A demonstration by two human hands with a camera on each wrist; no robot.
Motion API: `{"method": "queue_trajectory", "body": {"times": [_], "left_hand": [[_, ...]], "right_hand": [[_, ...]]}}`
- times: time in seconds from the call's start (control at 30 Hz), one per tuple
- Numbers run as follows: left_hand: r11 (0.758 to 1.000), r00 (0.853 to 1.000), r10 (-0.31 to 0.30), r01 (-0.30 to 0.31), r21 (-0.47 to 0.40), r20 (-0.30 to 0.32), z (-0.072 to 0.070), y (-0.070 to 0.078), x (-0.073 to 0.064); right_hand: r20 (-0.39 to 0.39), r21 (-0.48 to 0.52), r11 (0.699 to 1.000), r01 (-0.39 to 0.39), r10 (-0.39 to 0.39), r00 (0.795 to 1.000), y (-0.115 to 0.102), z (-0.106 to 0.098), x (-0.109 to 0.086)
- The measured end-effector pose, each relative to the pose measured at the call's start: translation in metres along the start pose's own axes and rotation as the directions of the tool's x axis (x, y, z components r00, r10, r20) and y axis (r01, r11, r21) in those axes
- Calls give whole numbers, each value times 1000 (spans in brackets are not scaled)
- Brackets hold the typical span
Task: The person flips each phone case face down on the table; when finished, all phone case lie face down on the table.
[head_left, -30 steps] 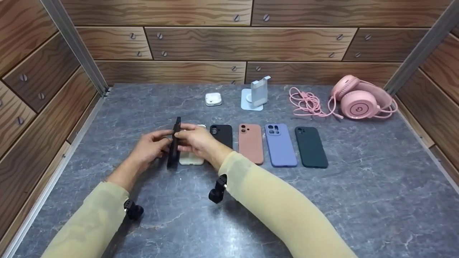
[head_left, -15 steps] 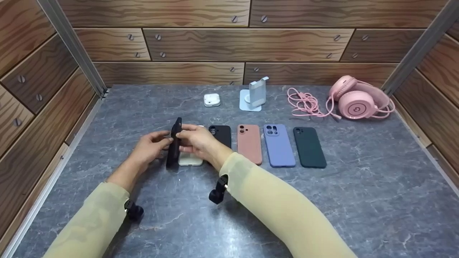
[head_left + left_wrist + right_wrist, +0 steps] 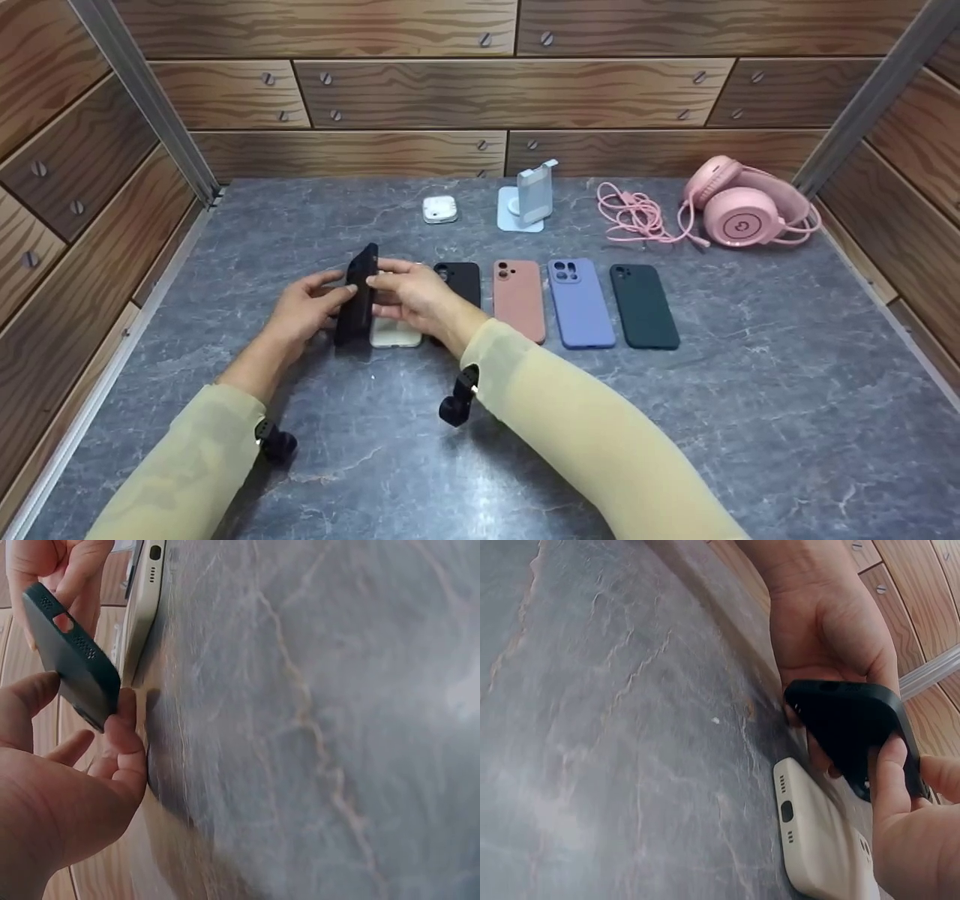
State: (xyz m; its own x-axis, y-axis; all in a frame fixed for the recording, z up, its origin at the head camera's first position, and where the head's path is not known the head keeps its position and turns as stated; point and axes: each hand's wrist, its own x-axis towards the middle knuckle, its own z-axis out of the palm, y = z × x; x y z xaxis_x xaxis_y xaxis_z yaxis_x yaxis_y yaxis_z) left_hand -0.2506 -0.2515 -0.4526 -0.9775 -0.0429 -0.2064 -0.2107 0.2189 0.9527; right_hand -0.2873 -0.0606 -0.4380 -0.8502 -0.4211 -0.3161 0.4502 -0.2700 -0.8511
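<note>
A dark phone case (image 3: 352, 315) stands tilted above the table between both hands. My left hand (image 3: 298, 306) holds its left side, thumb on the face and fingers behind, near the lower end in the left wrist view. At the other side, my right hand (image 3: 416, 294) pinches the edge, with the thumb (image 3: 889, 772) reaching over the hollow inside in the right wrist view. The bottom rim, with its port opening (image 3: 63, 621), shows in the left wrist view. A cream phone case (image 3: 814, 832) lies on the table beside it, partly hidden by my right hand in the head view.
Right of the hands lie black (image 3: 466, 279), pink (image 3: 519, 307), periwinkle (image 3: 583, 311) and dark green (image 3: 646, 311) phone cases in a row. Behind them are a small white case (image 3: 439, 209), a pale blue stand (image 3: 534, 196) and pink headphones (image 3: 742, 214) with a coiled cable.
The held phone case has turned from nearly edge-on to showing more of its face, its lower end shifting left. Both hands stay on it; the left hand has moved slightly left.
</note>
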Motion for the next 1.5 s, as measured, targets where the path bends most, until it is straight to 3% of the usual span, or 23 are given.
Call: {"method": "queue_trajectory", "body": {"times": [0.27,0.47,0.63,0.8,0.87,1.1,1.37,1.5], "left_hand": [[999,996,42,-41,19,-79,-2,0,2],[996,990,67,-60,64,-122,-3,-3,3],[992,989,75,-61,108,-127,-3,-2,4],[988,990,67,-49,145,-120,-5,-2,4],[987,991,63,-45,156,-117,-7,-3,3],[984,990,75,-54,169,-119,-11,-8,2],[978,986,98,-71,196,-132,-12,-11,4],[973,984,116,-85,214,-138,-11,-12,5]], "right_hand": [[-28,-102,995,22,-25,999,0,-3,0],[-66,-217,974,60,-76,995,3,-3,2],[-80,-352,930,103,-139,987,5,-2,2],[-23,-453,877,157,-188,982,5,-1,1],[2,-505,846,174,-200,980,5,-1,1],[46,-731,655,191,-232,972,8,0,1],[73,-827,530,187,-229,971,9,2,3],[73,-849,497,179,-226,971,9,2,4]]}}
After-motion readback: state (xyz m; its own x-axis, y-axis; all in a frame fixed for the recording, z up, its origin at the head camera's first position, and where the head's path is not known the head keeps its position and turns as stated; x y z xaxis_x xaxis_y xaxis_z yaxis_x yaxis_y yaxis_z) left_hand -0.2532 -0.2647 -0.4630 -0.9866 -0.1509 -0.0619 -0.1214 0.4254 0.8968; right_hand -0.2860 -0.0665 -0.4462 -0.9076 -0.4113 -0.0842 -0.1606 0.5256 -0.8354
